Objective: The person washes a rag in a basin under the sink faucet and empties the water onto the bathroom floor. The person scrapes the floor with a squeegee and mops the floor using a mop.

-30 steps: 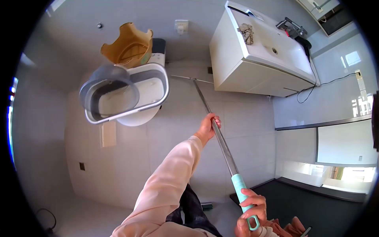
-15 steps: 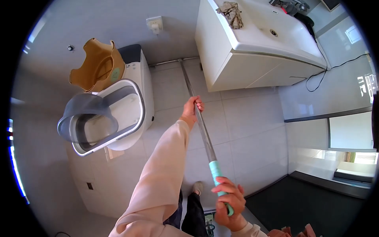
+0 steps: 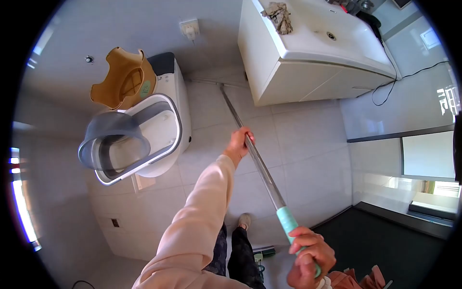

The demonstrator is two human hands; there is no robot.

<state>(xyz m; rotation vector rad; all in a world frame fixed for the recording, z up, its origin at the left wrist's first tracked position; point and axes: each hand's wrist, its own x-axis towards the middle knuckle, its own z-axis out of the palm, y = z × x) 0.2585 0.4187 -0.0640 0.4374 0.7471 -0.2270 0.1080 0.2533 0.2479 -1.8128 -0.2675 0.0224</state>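
A floor squeegee (image 3: 262,168) with a long metal pole runs diagonally through the view. My left hand (image 3: 240,140) is wrapped around the middle of its pole. Lower down, my right hand (image 3: 312,255) closes around the mint-green grip (image 3: 287,221) at the near end. The thin, wide head (image 3: 220,85) lies on the tiled floor between the white cabinet and the white appliance, a short way from the back wall. My fingers partly cover the grip.
A grey-and-white bucket (image 3: 175,113) and a brown cut-open container (image 3: 113,79) rest on the white appliance (image 3: 180,91) at left. A washbasin cabinet (image 3: 308,82) stands right, with a crumpled cloth (image 3: 278,18) on its rim. A dark mat (image 3: 380,245) lies lower right.
The squeegee head has come away from the back wall toward me. Both hands have moved down and to the right with the pole, still gripping it.
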